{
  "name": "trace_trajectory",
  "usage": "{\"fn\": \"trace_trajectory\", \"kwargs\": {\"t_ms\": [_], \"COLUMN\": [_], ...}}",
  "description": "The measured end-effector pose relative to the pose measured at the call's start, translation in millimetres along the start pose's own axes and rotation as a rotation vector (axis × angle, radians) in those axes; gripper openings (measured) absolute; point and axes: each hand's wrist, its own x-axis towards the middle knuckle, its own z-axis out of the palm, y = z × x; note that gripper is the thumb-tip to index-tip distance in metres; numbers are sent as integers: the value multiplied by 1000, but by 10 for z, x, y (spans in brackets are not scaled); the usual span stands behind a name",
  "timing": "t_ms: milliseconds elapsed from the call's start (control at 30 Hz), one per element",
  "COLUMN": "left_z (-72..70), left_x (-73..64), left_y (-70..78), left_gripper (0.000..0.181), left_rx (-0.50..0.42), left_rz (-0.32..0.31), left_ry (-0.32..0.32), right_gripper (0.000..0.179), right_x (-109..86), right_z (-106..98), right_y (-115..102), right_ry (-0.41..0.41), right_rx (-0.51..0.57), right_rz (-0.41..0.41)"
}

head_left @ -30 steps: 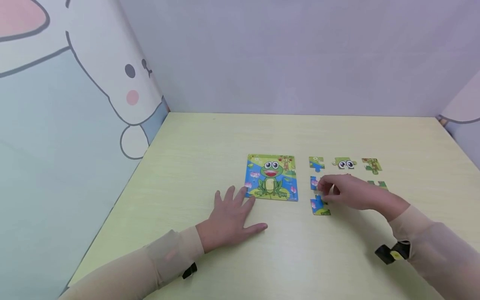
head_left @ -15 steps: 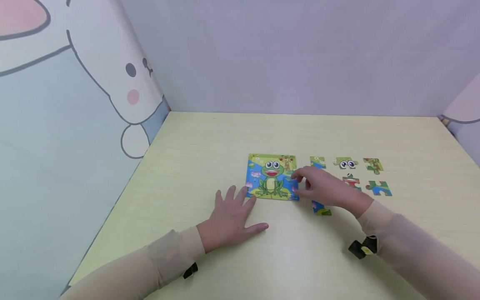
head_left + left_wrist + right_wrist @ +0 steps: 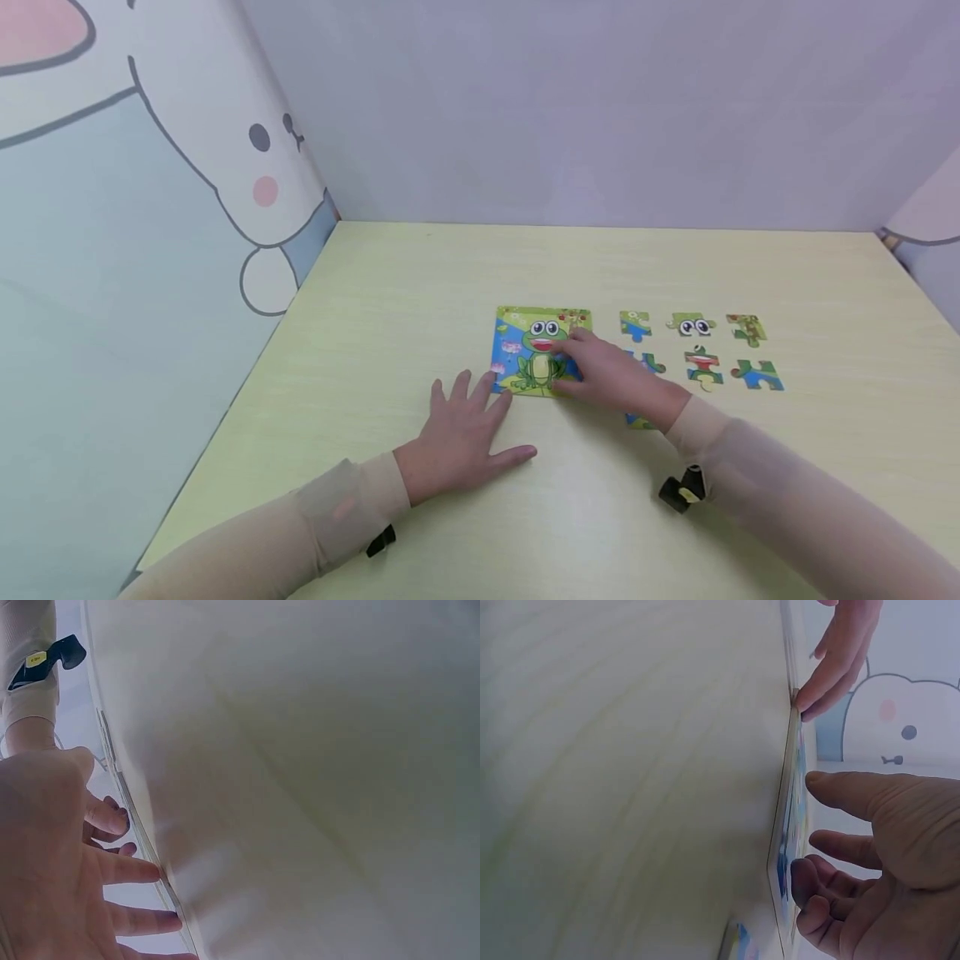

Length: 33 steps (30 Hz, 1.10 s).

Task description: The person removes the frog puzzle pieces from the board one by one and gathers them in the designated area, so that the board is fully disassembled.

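Note:
A square frog picture board [image 3: 512,333] lies flat on the table in the head view. My left hand [image 3: 455,437] rests spread at its lower left corner, with index finger and thumb straight. My right hand [image 3: 611,371] is over the board's right half, covering part of the frog. In the right wrist view, the thumb [image 3: 840,791] and the bent fingers [image 3: 829,889] stand apart at the board's face, and nothing shows between them. The left wrist view shows the left fingers [image 3: 135,919] stretched out along the table surface.
Right of the board lie loose jigsaw pieces in rows: a flower piece [image 3: 635,323], an eyes piece [image 3: 692,325], a tree piece [image 3: 747,328], a mouth piece [image 3: 703,367] and a blue-green piece [image 3: 759,375]. A lower left piece [image 3: 639,422] is partly hidden by the right hand. A pale wall stands behind.
My right hand has moved left from the left column of loose pieces onto the board, uncovering the mouth piece and the blue-green piece. My left hand has stayed in place.

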Motion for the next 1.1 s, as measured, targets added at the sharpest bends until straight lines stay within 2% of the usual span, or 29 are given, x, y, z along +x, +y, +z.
{"fn": "trace_trajectory", "kwargs": {"t_ms": [233, 433, 700, 933, 1100], "left_z": [-18, -10, -13, -13, -15], "left_x": [2, -1, 2, 1, -1], "left_y": [8, 17, 22, 24, 28], "left_gripper": [81, 81, 82, 82, 83], "left_rx": [-27, -19, -11, -3, -9], "left_rz": [-14, -15, -19, -9, -12], "left_ry": [-27, -19, -31, -11, -15], "right_gripper": [51, 45, 43, 42, 40], "right_x": [34, 51, 57, 82, 74], "right_z": [36, 36, 32, -7, -9], "right_y": [-58, -98, -133, -172, -171], "right_ry": [-1, -13, -14, -61, -45], "right_rx": [-19, -30, -66, -25, -3], "right_rz": [23, 43, 30, 72, 66]}}
